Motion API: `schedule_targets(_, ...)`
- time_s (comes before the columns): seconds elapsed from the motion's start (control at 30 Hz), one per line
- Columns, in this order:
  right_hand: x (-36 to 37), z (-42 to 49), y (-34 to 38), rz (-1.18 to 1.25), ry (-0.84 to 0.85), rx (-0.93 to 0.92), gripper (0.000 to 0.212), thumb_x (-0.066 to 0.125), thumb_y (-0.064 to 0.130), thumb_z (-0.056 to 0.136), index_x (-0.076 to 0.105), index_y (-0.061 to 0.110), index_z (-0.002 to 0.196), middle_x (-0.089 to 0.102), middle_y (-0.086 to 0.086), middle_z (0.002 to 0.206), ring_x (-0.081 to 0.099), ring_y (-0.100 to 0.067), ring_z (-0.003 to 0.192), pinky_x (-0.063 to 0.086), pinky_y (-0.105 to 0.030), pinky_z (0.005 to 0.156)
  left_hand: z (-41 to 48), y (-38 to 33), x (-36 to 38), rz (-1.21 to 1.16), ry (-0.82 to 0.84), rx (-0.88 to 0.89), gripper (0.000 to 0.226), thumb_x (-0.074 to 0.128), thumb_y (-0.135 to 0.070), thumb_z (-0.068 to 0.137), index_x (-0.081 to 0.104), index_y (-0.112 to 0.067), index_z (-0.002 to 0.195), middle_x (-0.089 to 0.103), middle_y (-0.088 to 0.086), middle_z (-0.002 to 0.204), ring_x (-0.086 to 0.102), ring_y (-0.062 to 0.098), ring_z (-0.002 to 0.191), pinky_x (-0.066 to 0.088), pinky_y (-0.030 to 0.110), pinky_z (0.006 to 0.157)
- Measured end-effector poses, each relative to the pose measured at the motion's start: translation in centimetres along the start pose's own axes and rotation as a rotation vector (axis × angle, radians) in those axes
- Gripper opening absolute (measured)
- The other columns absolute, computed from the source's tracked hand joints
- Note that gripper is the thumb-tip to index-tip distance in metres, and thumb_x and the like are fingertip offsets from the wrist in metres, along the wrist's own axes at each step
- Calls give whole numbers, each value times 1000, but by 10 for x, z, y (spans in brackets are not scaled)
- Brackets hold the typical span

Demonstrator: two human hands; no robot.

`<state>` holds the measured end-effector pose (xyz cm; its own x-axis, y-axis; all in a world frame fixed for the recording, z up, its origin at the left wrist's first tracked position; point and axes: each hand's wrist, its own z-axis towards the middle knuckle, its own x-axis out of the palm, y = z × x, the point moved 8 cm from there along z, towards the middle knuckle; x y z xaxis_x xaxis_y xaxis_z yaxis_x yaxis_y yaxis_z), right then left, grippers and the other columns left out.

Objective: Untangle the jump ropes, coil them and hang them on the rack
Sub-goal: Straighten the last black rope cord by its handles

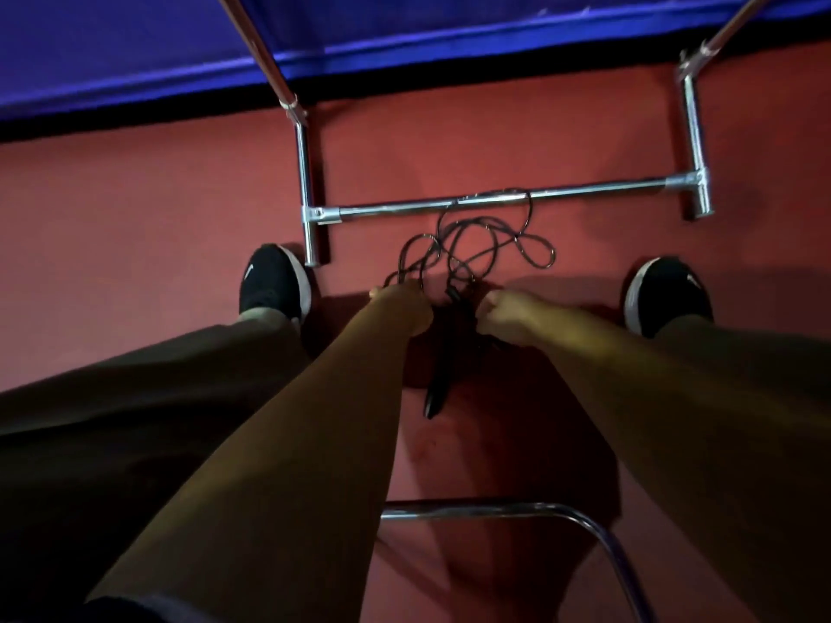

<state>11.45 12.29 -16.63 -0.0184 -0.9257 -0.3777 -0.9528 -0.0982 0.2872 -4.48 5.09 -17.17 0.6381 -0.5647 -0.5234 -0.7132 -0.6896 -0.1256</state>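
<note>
The left forearm (314, 442) and the right forearm (652, 375), both bare, reach forward and down from the near edge, drawing together toward the middle. The left hand (401, 303) ends a straight arm with the wrist in line, its fingers curled under and gripping strands of the jump ropes (476, 245). The right hand (510, 310) sits just beside it, knuckles up, closed in a fist on the same tangle. The two hands are close but apart. Their fingertips are lost in shadow.
</note>
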Motion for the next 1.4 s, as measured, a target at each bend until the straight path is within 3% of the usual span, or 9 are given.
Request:
schedule_targets(0.13, 28, 10, -13, -150, -78, -27, 42, 68, 14, 94, 65, 3, 134, 65, -19, 137, 61, -35, 128, 50, -35, 103, 6, 19, 45, -117, 5, -56, 52, 63, -27, 99, 47, -22, 148, 35, 14, 157, 47, 38, 138, 32, 36, 118)
schedule_targets(0.33, 38, 25, -18, -169, -213, -20, 60, 74, 15, 92, 45, 3, 144, 62, -26, 136, 61, -43, 128, 50, -45, 104, -3, 39, 74, -573, -92, -315, 116, 97, -29, 70, 21, -13, 157, 31, 19, 153, 51, 42, 134, 51, 50, 108)
schedule_targets(0.5, 40, 27, -11, -162, -230, -61, 39, 71, 18, 90, 60, 9, 127, 68, -20, 126, 65, -41, 119, 53, -41, 96, 0, 32, 120, -205, 159, -204, 56, 77, -57, 84, 70, -25, 129, 71, 8, 125, 69, 27, 111, 58, 38, 94)
schedule_targets(0.63, 45, 29, -18, -46, -158, 4, 43, 68, 28, 95, 63, 11, 134, 67, -19, 132, 65, -37, 120, 52, -36, 96, -1, 17, 108, -169, 1, -75, 38, 75, -38, 87, 73, -17, 118, 71, 10, 120, 69, 30, 112, 58, 40, 88)
schedule_targets(0.83, 37, 29, -30, 317, -111, 76, 23, 58, 22, 94, 69, 15, 114, 77, -14, 91, 71, -29, 67, 49, -28, 52, 2, 4, 79, -682, -7, -29, 58, 70, -39, 72, 68, -27, 129, 73, 13, 120, 71, 35, 107, 59, 42, 94)
schedule_targets(0.9, 26, 22, -24, 388, -106, 67, 6, 60, 19, 90, 66, 17, 91, 70, -9, 76, 57, -23, 53, 42, -27, 47, -1, 0, 64, -969, 29, -22, 42, 67, -19, 74, 68, -26, 115, 73, 13, 103, 73, 37, 88, 64, 55, 79)
schedule_targets(0.97, 11, 11, -14, 456, -100, 52, 5, 64, 20, 90, 64, 16, 87, 62, -8, 68, 46, -20, 45, 35, -23, 43, -4, -10, 45, -1138, 85, 15, 41, 56, 8, 85, 59, -24, 110, 67, 17, 100, 70, 38, 83, 61, 46, 57)
schedule_targets(1.2, -50, -49, 24, 593, -189, -71, 8, 67, 23, 93, 63, 17, 92, 54, -4, 51, 50, -17, 40, 40, -24, 47, -43, -23, -47, -1179, -168, 205, 41, 64, 18, 81, 60, -21, 93, 61, 9, 76, 58, 24, 68, 47, 28, 58)
schedule_targets(1.4, -90, -121, 64, 707, -177, -233, 15, 59, 24, 104, 66, 18, 116, 74, -5, 81, 63, -17, 58, 52, -29, 56, -124, -50, -112, -1178, -298, 427, 16, 64, -21, 104, 57, -29, 116, 61, 4, 81, 50, 7, 49, 42, 22, 49)
